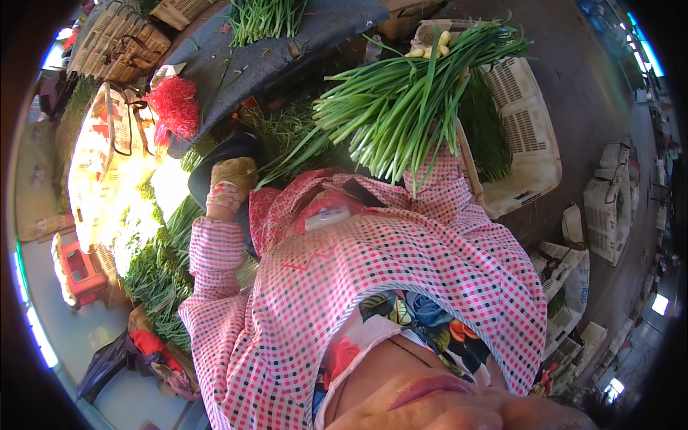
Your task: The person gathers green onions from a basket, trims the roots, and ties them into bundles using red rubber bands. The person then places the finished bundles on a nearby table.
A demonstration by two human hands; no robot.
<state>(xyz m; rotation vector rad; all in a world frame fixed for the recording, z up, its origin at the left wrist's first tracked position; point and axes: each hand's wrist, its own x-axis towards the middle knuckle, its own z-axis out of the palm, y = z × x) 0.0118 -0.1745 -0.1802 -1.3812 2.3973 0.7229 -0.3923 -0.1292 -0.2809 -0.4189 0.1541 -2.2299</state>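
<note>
My right hand [432, 49], in a yellowish glove, grips a large bunch of long green leafy stalks [408, 102] that look like garlic chives. Their pale cut ends point down toward my lap and the leaf tips spread to the upper right. Behind the stalks most of that hand is hidden; only some fingertips show. My left hand [235, 173], in a brown glove with a patterned cuff, is low at the left beside my dark-clad leg. Its fingers are hidden, and a few loose stalks [293, 156] lie near it.
A dark-covered work surface [242, 75] ahead carries another green bunch [269, 21]. At its left edge hangs a red bundle of ties [174, 107]. A plastic crate [529, 123] holding greens stands right. Sunlit greens [156, 274] are piled left, near a red stool [83, 269].
</note>
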